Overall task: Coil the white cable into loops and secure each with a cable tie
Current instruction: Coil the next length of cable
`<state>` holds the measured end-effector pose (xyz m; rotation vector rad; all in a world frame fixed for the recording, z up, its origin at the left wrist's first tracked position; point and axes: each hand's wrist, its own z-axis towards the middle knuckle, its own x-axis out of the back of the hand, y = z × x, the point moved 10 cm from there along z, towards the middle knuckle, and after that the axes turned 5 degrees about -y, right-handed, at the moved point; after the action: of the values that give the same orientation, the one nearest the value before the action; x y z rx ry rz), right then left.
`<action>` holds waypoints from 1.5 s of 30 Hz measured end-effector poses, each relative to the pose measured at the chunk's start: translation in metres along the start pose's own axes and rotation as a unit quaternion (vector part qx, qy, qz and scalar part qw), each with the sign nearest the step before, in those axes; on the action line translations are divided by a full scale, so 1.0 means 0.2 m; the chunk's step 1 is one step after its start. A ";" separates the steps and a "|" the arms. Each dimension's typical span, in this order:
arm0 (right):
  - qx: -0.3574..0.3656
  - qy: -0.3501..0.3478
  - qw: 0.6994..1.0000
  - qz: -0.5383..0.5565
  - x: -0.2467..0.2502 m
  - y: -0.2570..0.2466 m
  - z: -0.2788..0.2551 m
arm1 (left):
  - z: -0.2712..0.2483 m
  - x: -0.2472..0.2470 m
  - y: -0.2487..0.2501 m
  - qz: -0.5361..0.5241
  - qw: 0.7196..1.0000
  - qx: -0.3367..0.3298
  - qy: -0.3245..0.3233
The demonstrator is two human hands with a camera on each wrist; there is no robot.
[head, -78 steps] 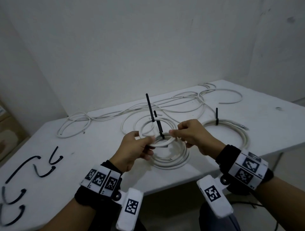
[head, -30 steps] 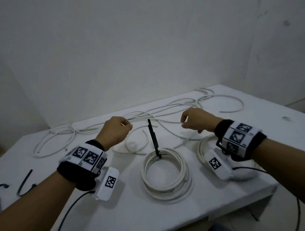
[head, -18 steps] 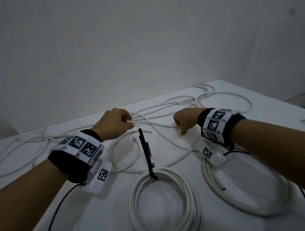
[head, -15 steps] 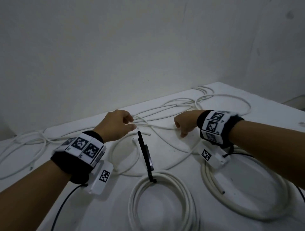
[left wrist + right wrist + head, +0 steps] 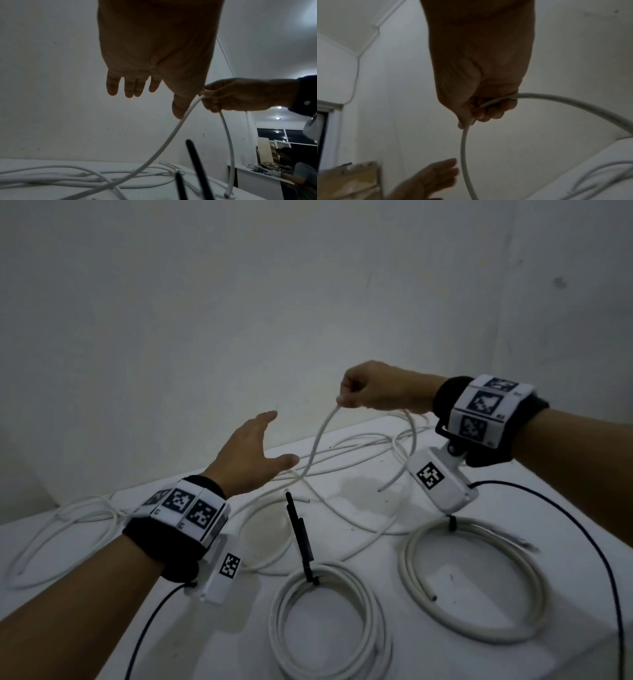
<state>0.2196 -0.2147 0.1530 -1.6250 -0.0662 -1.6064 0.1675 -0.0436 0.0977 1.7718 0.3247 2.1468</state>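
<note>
White cable (image 5: 317, 440) now gets lifted off the table (image 5: 534, 508) in the closed right hand (image 5: 373, 390), left hand (image 5: 251, 455) let go, fingers spread, so next coil's started.

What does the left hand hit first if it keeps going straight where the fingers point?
Probably nothing: the left hand points toward the wall. The lifted white cable hangs beside its thumb; depth unclear.
</note>
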 end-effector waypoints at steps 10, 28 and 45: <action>0.075 0.128 0.965 0.215 0.36 -0.26 -0.25 | -0.14 -0.02 0.16 -0.252 0.966 -0.046 -0.042; -0.065 0.072 0.728 0.678 -0.27 0.05 -0.55 | -0.39 0.11 0.18 -0.497 0.867 -0.011 0.043; -0.041 0.219 0.942 0.253 -0.17 -0.25 -0.63 | -0.61 0.25 0.12 -0.512 0.851 0.051 0.106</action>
<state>0.0843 -0.2371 0.1286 -1.1764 0.6102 -1.5265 0.0375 -0.0402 0.1280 0.9747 1.1508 1.4992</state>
